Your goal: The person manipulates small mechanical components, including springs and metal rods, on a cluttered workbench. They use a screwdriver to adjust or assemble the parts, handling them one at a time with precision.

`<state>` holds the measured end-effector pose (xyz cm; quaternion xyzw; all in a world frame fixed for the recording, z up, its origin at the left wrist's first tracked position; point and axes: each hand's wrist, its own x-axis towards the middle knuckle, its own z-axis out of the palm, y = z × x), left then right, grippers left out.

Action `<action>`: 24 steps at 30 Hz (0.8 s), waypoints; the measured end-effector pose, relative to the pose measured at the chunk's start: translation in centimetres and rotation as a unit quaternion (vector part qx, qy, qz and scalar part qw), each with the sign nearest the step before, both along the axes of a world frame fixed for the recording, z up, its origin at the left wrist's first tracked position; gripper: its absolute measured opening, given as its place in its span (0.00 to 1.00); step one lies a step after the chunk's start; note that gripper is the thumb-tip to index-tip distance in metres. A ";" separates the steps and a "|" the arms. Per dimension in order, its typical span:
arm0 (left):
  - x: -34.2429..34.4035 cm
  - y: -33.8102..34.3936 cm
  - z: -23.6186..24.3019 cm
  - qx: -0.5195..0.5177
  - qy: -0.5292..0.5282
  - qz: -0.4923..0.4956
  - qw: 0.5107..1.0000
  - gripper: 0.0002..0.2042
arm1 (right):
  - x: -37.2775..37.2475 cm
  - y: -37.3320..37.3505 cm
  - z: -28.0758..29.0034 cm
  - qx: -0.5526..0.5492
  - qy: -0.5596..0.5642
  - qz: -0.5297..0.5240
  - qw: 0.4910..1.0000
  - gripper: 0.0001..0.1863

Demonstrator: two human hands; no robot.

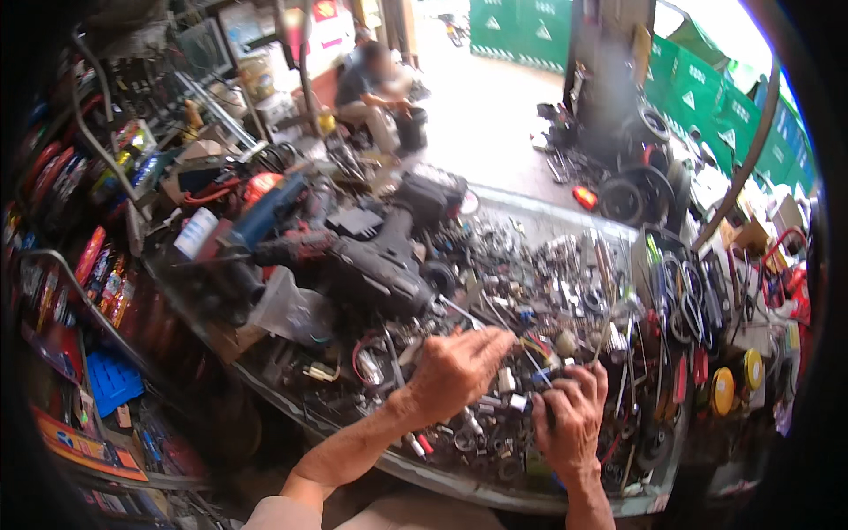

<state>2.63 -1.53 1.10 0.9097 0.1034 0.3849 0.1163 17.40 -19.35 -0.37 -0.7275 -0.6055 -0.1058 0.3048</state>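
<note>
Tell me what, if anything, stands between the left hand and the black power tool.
A slim metal shaft lies between the left hand and the front of the black power tool; whether it touches either is unclear. No larger obstacle shows there.

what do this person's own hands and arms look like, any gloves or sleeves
The left hand and right hand are ungloved, with no watch showing. A pale beige sleeve ends near the left elbow; no right sleeve shows.

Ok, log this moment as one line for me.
left hand: over small parts, grip unclear | right hand: over small parts, grip unclear | dark power tool: lying beyond left hand
</note>
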 end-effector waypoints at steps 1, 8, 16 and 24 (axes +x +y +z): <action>-0.2 0.0 0.2 0.001 0.008 0.014 1.000 0.16 | -0.1 0.3 0.0 -0.002 -0.004 -0.001 1.000 0.06; -0.4 0.5 0.6 -0.011 -0.034 0.020 0.999 0.13 | 0.3 0.1 0.4 -0.024 -0.008 -0.047 0.999 0.08; -0.6 0.4 0.7 -0.006 -0.032 0.036 0.999 0.12 | 0.9 1.3 0.7 -0.031 -0.079 -0.028 0.996 0.13; -0.1 0.3 0.4 -0.001 -0.044 0.021 0.999 0.12 | 3.1 6.8 1.3 -0.021 -0.145 0.032 0.989 0.05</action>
